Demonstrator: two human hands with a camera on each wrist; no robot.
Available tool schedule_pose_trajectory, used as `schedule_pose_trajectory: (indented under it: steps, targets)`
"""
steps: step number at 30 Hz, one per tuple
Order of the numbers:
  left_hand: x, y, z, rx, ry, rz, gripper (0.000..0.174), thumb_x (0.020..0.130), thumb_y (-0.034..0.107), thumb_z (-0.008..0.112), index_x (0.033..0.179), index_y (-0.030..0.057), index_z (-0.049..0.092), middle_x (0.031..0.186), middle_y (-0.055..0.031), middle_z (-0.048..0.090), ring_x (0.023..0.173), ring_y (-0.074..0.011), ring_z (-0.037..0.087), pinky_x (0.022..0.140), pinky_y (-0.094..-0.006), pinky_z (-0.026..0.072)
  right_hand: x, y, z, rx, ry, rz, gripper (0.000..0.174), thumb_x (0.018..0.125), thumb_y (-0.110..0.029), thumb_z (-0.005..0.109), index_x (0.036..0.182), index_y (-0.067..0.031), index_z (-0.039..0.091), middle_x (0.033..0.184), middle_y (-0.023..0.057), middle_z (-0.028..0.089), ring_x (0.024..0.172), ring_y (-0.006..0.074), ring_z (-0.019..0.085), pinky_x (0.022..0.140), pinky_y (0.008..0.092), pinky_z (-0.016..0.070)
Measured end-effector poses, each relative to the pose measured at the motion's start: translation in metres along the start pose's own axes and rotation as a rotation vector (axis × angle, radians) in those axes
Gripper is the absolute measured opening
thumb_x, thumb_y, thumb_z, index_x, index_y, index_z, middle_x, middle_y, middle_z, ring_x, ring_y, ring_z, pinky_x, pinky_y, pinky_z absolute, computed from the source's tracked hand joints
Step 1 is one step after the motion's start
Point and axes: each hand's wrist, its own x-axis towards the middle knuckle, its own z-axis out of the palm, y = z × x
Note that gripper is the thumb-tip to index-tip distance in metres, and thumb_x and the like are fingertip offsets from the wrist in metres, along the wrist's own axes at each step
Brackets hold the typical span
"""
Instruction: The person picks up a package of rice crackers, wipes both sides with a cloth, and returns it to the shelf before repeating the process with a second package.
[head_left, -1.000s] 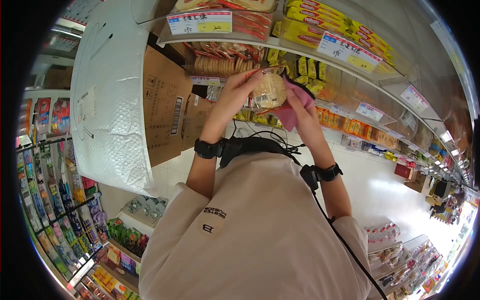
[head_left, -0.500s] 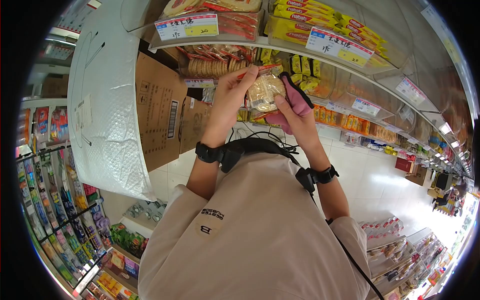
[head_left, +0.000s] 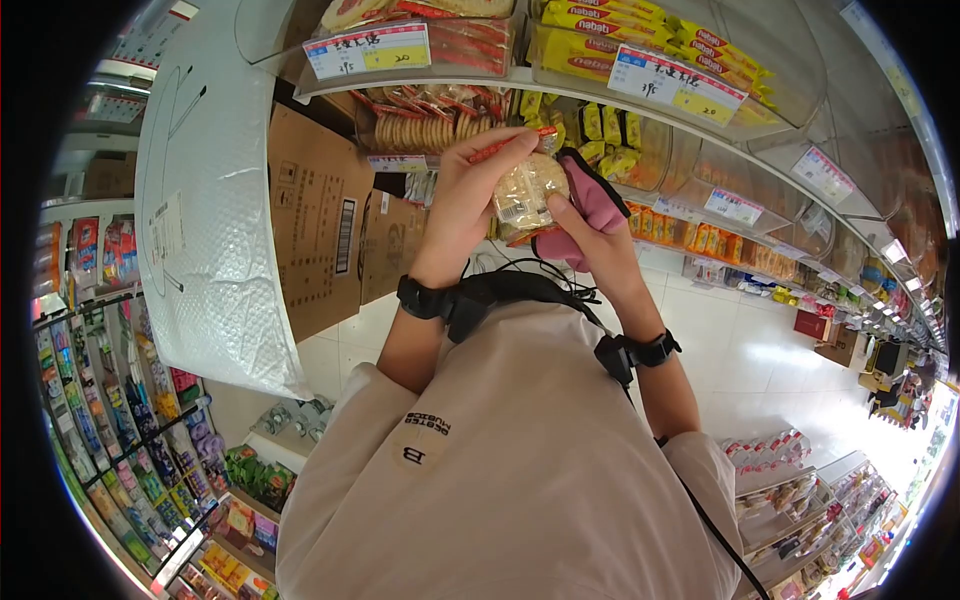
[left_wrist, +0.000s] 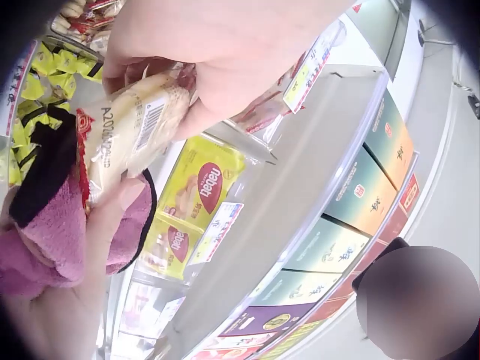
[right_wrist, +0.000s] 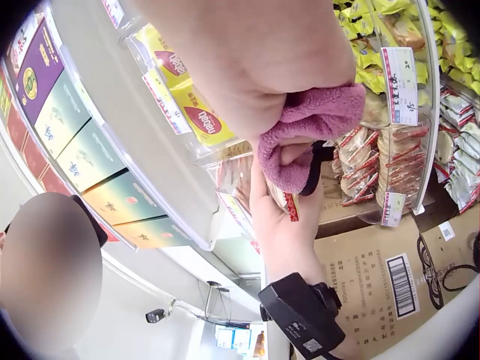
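In the head view a clear packet of pale round crackers [head_left: 528, 190] with red ends is held up in front of the shelf. My left hand [head_left: 462, 205] grips its left side, thumb along the upper edge. My right hand [head_left: 606, 250] pinches the lower right part, thumb on the wrapper. A pink cloth [head_left: 597, 203] with black trim is also in the right hand, behind and beside the packet. The left wrist view shows a barcode and printed date on the wrapper. In the right wrist view the cloth [right_wrist: 319, 124] covers most of the packet.
Clear bins hold yellow Nabati packs [head_left: 605, 25], more wrapped crackers [head_left: 425, 130] and small yellow packets [head_left: 610, 140]. Price tags [head_left: 675, 85] line the shelf edge. Left of my arm stand a cardboard box [head_left: 318, 220] and a silvery padded panel [head_left: 215, 230].
My right thumb has come from beside the packet onto its lower right face. The cloth has shifted against the packet. Both hands keep hold, and the packet has tilted slightly.
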Motion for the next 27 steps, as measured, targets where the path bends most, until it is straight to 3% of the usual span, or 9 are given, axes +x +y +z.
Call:
schedule_pose_trajectory:
  steps: [2, 6, 9, 12, 15, 18, 23, 27]
  targets:
    - [0.0, 0.0, 0.004, -0.079, 0.017, -0.021, 0.025, 0.091, 0.011, 0.074, 0.111, -0.0046, 0.071, 0.097, -0.0081, 0.073, 0.084, -0.0142, 0.071, 0.073, -0.0273, 0.0567, 0.0, 0.001, 0.0, -0.006, 0.015, 0.024, 0.06, 0.1, -0.011, 0.065, 0.15, 0.006, 0.038, 0.143, 0.0063, 0.054, 0.124, 0.0087, 0.05, 0.105, 0.0263, 0.0422]
    - [-0.002, 0.004, 0.01, -0.081, -0.011, -0.008, 0.027, 0.093, 0.011, 0.071, 0.114, -0.0047, 0.07, 0.102, -0.01, 0.073, 0.089, -0.016, 0.072, 0.077, -0.029, 0.0575, -0.001, -0.005, 0.0, 0.041, -0.029, 0.057, 0.06, 0.101, -0.013, 0.063, 0.152, 0.0052, 0.036, 0.145, 0.0064, 0.053, 0.122, 0.0072, 0.051, 0.1, 0.0239, 0.0451]
    - [-0.003, 0.002, 0.007, -0.041, -0.049, 0.009, 0.031, 0.096, 0.015, 0.065, 0.121, -0.0036, 0.067, 0.111, -0.0132, 0.073, 0.096, -0.0183, 0.072, 0.083, -0.0307, 0.0577, -0.001, -0.002, 0.004, 0.027, -0.003, 0.006, 0.057, 0.102, -0.023, 0.063, 0.149, 0.0015, 0.043, 0.128, 0.0037, 0.063, 0.104, 0.0037, 0.056, 0.081, 0.0195, 0.0481]
    - [0.003, -0.004, 0.003, -0.081, -0.031, -0.073, 0.032, 0.099, 0.02, 0.061, 0.122, -0.0019, 0.067, 0.112, -0.0133, 0.072, 0.098, -0.0196, 0.072, 0.085, -0.0325, 0.0577, 0.0, -0.002, 0.003, 0.027, -0.016, 0.022, 0.057, 0.102, -0.023, 0.063, 0.149, 0.0011, 0.042, 0.131, 0.0042, 0.061, 0.105, 0.0046, 0.057, 0.083, 0.0201, 0.0484]
    - [0.007, -0.006, 0.005, -0.199, -0.033, -0.19, 0.036, 0.101, 0.026, 0.057, 0.124, -0.0002, 0.066, 0.113, -0.0129, 0.072, 0.098, -0.021, 0.072, 0.086, -0.0347, 0.0578, 0.001, 0.003, -0.002, 0.047, 0.037, 0.093, 0.061, 0.102, -0.014, 0.061, 0.154, 0.0034, 0.034, 0.144, 0.0066, 0.053, 0.121, 0.0078, 0.052, 0.099, 0.0239, 0.0459]
    - [0.0, 0.005, 0.02, -0.265, -0.047, -0.231, 0.04, 0.103, 0.03, 0.054, 0.125, -0.001, 0.064, 0.116, -0.0132, 0.071, 0.099, -0.0206, 0.071, 0.088, -0.0355, 0.0571, 0.003, 0.002, 0.003, 0.078, 0.057, -0.037, 0.06, 0.102, -0.014, 0.062, 0.152, 0.0032, 0.036, 0.142, 0.0067, 0.055, 0.121, 0.0082, 0.053, 0.1, 0.0255, 0.0448]
    - [0.008, -0.009, 0.009, -0.287, -0.166, -0.196, 0.041, 0.106, 0.03, 0.048, 0.125, -0.0034, 0.062, 0.121, -0.0149, 0.069, 0.101, -0.0197, 0.07, 0.09, -0.0356, 0.0562, 0.006, 0.004, -0.004, 0.046, 0.06, -0.016, 0.056, 0.101, -0.015, 0.063, 0.15, 0.003, 0.04, 0.134, 0.0067, 0.059, 0.119, 0.01, 0.054, 0.101, 0.0273, 0.0445]
    - [0.007, -0.013, 0.01, -0.274, -0.046, -0.161, 0.045, 0.108, 0.033, 0.044, 0.13, -0.0037, 0.058, 0.124, -0.0128, 0.068, 0.104, -0.022, 0.069, 0.09, -0.0401, 0.0575, 0.013, 0.005, -0.02, -0.01, 0.269, 0.002, 0.051, 0.103, -0.023, 0.06, 0.147, -0.0008, 0.045, 0.126, 0.005, 0.062, 0.106, 0.0099, 0.057, 0.091, 0.0247, 0.0474]
